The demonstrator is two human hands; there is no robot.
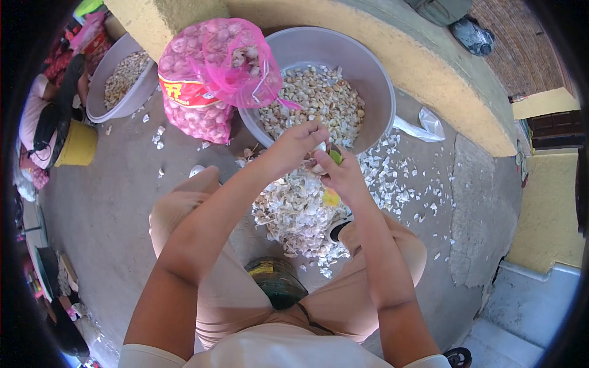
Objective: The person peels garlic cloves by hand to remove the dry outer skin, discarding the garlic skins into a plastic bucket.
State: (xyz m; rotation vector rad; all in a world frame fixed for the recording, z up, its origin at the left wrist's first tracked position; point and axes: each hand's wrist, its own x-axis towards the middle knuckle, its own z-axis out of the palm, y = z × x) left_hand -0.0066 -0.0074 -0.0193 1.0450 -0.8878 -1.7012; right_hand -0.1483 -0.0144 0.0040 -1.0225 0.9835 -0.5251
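Observation:
My left hand point(299, 140) is closed, its fingertips pinching a small whitish piece of garlic point(321, 146). Close beside it, my right hand point(345, 176) is closed round a small tool with a green handle point(335, 156); whether it has a blade is hidden by the fingers. The fingertips of both hands nearly meet. Under them lies a heap of papery garlic skins point(294, 211) on the floor between my legs. Just beyond the hands stands a wide grey basin point(381, 80) holding many loose garlic cloves point(325, 98).
A pink mesh sack of garlic point(202, 67) leans at the basin's left. Farther left are another basin point(132, 110) of cloves, a yellow bucket point(78, 142) and a seated person point(38, 119). A low yellow wall point(429, 73) curves behind. Skins litter the floor.

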